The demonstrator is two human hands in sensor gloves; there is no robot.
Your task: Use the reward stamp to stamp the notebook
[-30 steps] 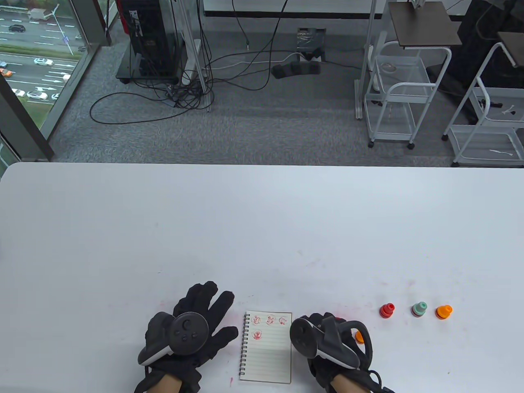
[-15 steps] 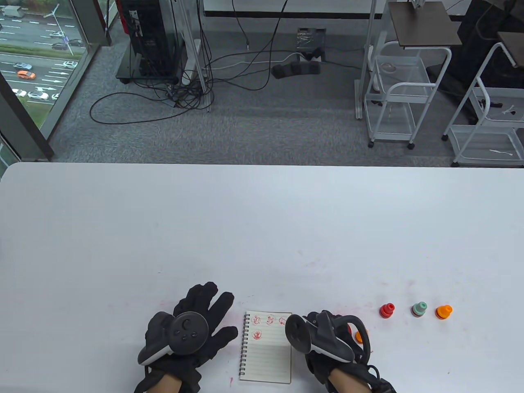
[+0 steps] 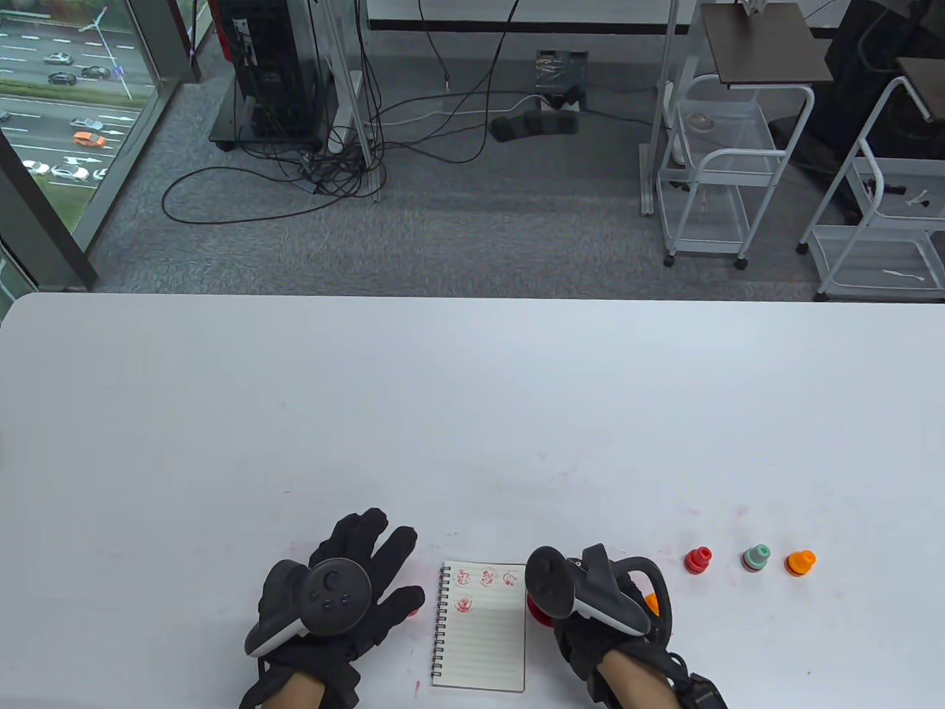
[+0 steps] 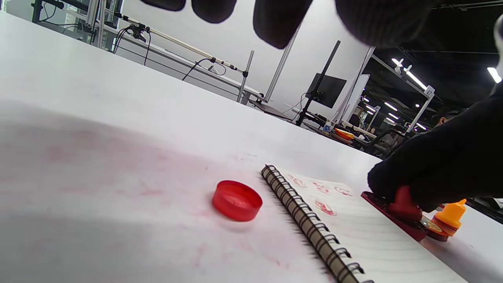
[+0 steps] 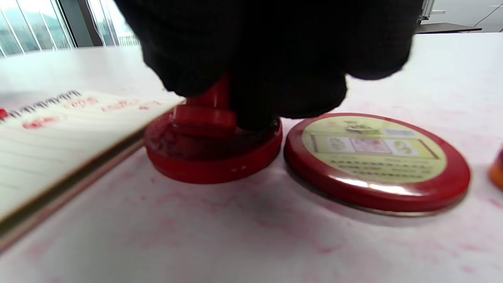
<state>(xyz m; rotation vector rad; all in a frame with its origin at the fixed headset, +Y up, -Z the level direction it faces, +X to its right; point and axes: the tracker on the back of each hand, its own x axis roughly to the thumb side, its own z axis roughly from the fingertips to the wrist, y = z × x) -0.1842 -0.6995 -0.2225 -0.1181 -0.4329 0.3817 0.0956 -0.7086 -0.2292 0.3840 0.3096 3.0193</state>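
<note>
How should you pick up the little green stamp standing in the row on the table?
Take the small green stamp by its narrow top knob, coming straight down from above. It stands upright on a wider base, so the knob points up and probably gives the fingers something slim to pinch. The red stamp and the orange stamp stand on either side, so from above looks easier than reaching in sideways.

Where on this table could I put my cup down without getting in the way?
The far half of the white table is bare. Near the front it is crowded: the spiral notebook lies between the gloved left hand and right hand, and three small stamps, red, green and orange, line up on the right.
</note>
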